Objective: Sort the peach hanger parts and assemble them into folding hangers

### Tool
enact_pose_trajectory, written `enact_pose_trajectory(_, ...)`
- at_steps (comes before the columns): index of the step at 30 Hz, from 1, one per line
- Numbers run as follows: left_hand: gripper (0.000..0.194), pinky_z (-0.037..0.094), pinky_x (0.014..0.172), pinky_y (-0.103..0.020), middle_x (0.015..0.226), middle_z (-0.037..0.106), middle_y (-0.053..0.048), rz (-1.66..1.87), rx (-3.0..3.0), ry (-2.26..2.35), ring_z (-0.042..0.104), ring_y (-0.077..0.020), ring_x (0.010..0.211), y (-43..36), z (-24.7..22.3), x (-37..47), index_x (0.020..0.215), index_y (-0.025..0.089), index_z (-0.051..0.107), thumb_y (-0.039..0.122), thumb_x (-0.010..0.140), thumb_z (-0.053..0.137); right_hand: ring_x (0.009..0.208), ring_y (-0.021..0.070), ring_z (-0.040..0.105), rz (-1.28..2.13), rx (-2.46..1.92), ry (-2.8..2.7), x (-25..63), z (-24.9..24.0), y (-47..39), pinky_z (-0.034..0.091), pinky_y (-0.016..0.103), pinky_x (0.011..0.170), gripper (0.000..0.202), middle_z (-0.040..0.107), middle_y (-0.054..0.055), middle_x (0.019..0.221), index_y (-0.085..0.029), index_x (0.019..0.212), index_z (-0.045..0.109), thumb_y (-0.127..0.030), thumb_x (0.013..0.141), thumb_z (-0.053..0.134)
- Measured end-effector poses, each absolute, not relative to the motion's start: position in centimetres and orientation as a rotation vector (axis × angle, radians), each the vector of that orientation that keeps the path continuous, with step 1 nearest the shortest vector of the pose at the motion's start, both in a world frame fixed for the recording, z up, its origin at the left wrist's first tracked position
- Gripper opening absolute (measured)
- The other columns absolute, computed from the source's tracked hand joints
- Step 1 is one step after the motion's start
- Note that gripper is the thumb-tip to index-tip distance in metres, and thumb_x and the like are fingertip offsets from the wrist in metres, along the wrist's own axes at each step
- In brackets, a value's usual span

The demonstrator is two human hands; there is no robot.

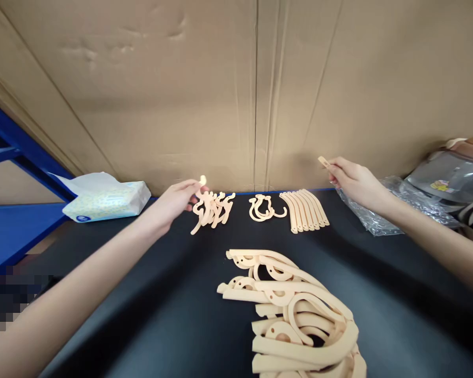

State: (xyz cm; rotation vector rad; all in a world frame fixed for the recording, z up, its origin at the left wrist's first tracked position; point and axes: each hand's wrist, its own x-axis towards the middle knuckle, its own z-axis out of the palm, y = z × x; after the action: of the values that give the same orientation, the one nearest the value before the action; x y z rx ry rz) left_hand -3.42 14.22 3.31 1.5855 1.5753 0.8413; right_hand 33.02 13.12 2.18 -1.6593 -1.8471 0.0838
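One wide cardboard wall (161, 105) stood behind everything in my head view, and before it spread the black table (161, 320). Nearest to me there lay a big stack of pale frames (299, 344), their curved arms overlapping. At the left I saw a tissue pack (106, 202), at the right a crumpled clear plastic bag (382, 205). Between these, near the wall, were a neat row of long curved pieces (305, 210), a loose heap of curved pieces (216, 207) and a small group of hooks (263, 209) in the middle. My right hand (350, 178) was above the table, its thumb and fingers pinched on a flat pale strip (323, 161). My left hand (179, 199) was at the heap, its fingers bent and nearly closed around a small pale piece (203, 180); only the end of it showed.
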Motion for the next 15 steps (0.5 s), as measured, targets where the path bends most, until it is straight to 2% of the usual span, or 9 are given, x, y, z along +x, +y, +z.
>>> enact_pose_trajectory(3, 0.027, 0.038, 0.05, -0.021, 0.081, 0.064, -0.006, 0.68, 1.555, 1.627, 0.051, -0.0125, 0.062, 15.7, 2.4, -6.2, 0.081, 0.015, 0.068, 0.04, 0.07, 0.063, 0.077, 0.0205, 0.065, -0.006, -1.687, -1.836, 34.0, 1.7, 12.0, 0.042, 0.032, 0.067, 0.017, 0.071, 0.009, 0.094, -0.022, 0.098, 0.049, -0.035, 0.093, 0.04)
enact_pose_trajectory(6, 0.028, 0.036, 0.047, -0.021, 0.077, 0.065, -0.005, 0.593, 1.601, 1.682, 0.051, -0.0128, 0.058, 16.3, 1.4, -7.3, 0.069, 0.016, 0.067, 0.042, 0.06, 0.069, 0.076, 0.0266, 0.066, -0.252, -1.819, -1.874, 34.3, 1.2, 10.9, 0.039, 0.034, 0.061, 0.015, 0.072, 0.012, 0.1, -0.022, 0.097, 0.05, -0.033, 0.091, 0.042)
enact_pose_trajectory(10, 0.03, 0.034, 0.048, -0.023, 0.067, 0.065, -0.004, 0.565, 1.762, 1.751, 0.051, -0.0147, 0.056, 16.7, 0.5, -7.1, 0.062, 0.018, 0.063, 0.048, 0.062, 0.068, 0.068, 0.03, 0.066, -0.331, -1.862, -1.968, 34.8, -0.1, 9.9, 0.036, 0.035, 0.055, 0.019, 0.073, 0.012, 0.089, -0.022, 0.099, 0.058, -0.029, 0.086, 0.047)
enact_pose_trajectory(15, 0.028, 0.032, 0.053, -0.026, 0.068, 0.067, -0.003, 0.561, 1.971, 1.897, 0.055, -0.0192, 0.061, 17.2, 0.0, -6.9, 0.066, 0.021, 0.057, 0.048, 0.069, 0.064, 0.072, 0.0279, 0.068, -0.292, -1.784, -2.12, 35.3, -2.5, 8.8, 0.045, 0.035, 0.057, 0.019, 0.073, 0.008, 0.096, -0.024, 0.096, 0.06, -0.03, 0.086, 0.045)
